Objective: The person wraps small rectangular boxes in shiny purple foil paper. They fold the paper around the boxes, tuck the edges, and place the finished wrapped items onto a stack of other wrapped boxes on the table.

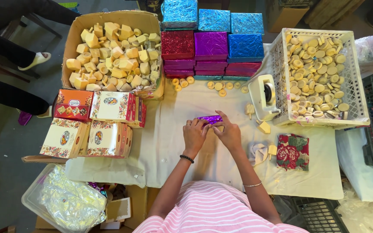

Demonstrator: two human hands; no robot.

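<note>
My left hand (194, 134) and my right hand (228, 133) meet at the middle of a cloth-covered table (173, 142). Both grip a small piece wrapped in shiny purple foil (210, 118), which sticks out above the fingers. A black bracelet circles my left wrist, a thin bangle my right forearm. What lies inside the foil is hidden.
A cardboard box of pale yellow blocks (113, 54) stands at the back left, printed gift boxes (96, 123) beside it. Stacked foil-covered boxes (212, 45) sit at the back. A white crate of round pieces (318, 71), a tape dispenser (264, 97) and a floral cloth (292, 151) lie right.
</note>
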